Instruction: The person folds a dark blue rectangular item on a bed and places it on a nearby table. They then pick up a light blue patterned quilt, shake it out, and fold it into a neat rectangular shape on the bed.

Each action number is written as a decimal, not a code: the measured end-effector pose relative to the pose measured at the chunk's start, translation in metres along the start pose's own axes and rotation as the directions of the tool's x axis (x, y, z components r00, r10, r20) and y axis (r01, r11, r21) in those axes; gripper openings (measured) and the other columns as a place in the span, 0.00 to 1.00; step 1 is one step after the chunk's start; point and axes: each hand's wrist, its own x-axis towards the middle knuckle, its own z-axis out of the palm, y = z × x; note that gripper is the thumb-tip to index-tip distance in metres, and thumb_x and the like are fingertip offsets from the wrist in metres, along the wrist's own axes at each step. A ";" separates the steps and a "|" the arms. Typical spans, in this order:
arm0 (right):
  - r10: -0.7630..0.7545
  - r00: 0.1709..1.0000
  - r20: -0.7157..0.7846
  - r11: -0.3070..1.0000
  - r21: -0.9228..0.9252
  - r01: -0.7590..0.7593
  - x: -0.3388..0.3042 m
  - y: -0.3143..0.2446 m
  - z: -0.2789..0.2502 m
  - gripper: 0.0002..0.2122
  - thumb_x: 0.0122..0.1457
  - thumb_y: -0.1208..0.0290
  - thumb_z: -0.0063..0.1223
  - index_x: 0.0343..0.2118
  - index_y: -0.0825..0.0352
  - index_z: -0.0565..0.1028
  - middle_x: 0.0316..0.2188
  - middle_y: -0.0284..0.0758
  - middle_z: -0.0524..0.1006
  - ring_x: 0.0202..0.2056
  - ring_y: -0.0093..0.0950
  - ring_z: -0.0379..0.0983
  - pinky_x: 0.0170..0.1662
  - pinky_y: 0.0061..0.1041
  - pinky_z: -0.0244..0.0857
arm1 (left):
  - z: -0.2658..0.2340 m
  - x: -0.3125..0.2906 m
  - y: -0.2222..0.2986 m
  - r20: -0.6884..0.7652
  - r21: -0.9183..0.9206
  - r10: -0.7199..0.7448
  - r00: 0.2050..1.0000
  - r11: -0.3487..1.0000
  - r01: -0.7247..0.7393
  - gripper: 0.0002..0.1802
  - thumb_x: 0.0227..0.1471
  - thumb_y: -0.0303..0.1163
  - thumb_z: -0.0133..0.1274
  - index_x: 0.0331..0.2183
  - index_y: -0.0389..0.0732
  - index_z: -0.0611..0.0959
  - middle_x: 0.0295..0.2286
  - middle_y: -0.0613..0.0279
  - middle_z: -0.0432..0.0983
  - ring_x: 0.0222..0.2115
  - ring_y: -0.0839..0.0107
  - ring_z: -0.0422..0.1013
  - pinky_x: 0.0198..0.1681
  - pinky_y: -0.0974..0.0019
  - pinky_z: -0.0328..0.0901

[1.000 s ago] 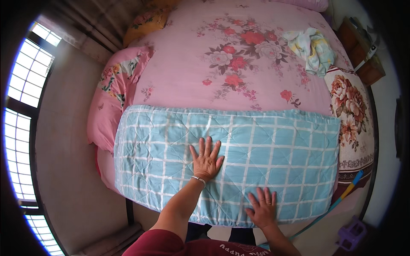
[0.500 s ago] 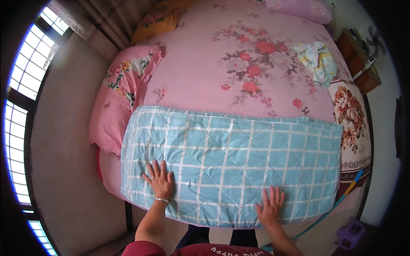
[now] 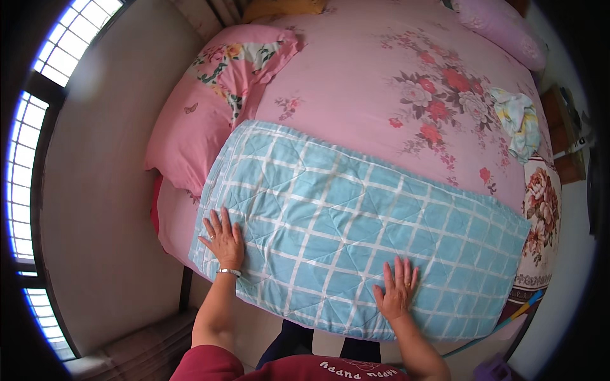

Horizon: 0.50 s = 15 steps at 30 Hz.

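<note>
A folded blue quilt (image 3: 343,216) with white checks lies along the near side of the bed. Flat on its left part rests my left hand (image 3: 225,244), fingers spread, with a bracelet at the wrist. My right hand (image 3: 395,291) presses on the quilt nearer its front edge, right of the middle, fingers extended. Neither hand grips anything. Beyond the quilt's left end is a pink flowered pillow (image 3: 184,120), close against it. The pink bedsheet (image 3: 343,82) with printed flowers spreads out behind.
A crumpled pale cloth (image 3: 518,124) lies at the far right, near a brown-flowered folded textile (image 3: 540,222). At the back are a lilac bolster (image 3: 502,28) and an orange pillow (image 3: 283,7). A blue and yellow pole (image 3: 524,306) and purple stool (image 3: 492,368) are at lower right.
The whole view has turned toward the left, so the bed appears tilted. Both hands stay flat on the quilt; the left sits closer to its left end.
</note>
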 end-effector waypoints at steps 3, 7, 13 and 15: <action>0.029 0.999 -0.031 0.999 -0.025 -0.030 0.023 0.002 0.030 0.27 0.52 0.55 0.53 0.55 0.59 0.68 0.61 0.41 0.60 0.62 0.46 0.52 0.64 0.53 0.36 | 0.011 0.014 -0.033 0.085 -0.007 -0.128 0.988 0.992 0.129 0.34 0.59 0.54 0.36 0.64 0.58 0.52 0.65 0.60 0.43 0.65 0.51 0.40 0.59 0.29 0.37; 0.028 0.998 -0.060 0.998 -0.060 -0.032 0.029 0.000 0.039 0.27 0.50 0.57 0.54 0.55 0.59 0.69 0.60 0.41 0.61 0.62 0.45 0.52 0.64 0.53 0.37 | 0.003 0.032 -0.043 0.124 0.002 -0.170 0.978 0.985 0.171 0.34 0.59 0.54 0.35 0.64 0.56 0.53 0.65 0.57 0.43 0.65 0.50 0.40 0.59 0.29 0.36; 0.066 0.995 -0.068 0.996 -0.053 -0.070 0.025 0.001 0.039 0.27 0.47 0.59 0.57 0.53 0.59 0.70 0.59 0.39 0.61 0.61 0.45 0.53 0.62 0.54 0.44 | -0.001 0.028 0.016 -0.239 -0.085 0.271 0.933 0.951 -0.298 0.33 0.59 0.48 0.38 0.63 0.50 0.58 0.64 0.54 0.44 0.65 0.51 0.37 0.62 0.36 0.28; 0.061 0.996 -0.067 0.998 -0.014 -0.062 0.029 0.001 0.036 0.27 0.49 0.57 0.56 0.54 0.55 0.69 0.60 0.37 0.60 0.61 0.43 0.53 0.62 0.52 0.44 | 0.021 0.020 0.032 0.035 0.072 0.332 0.943 0.940 -0.334 0.33 0.58 0.45 0.41 0.63 0.48 0.58 0.64 0.56 0.43 0.66 0.54 0.35 0.64 0.41 0.25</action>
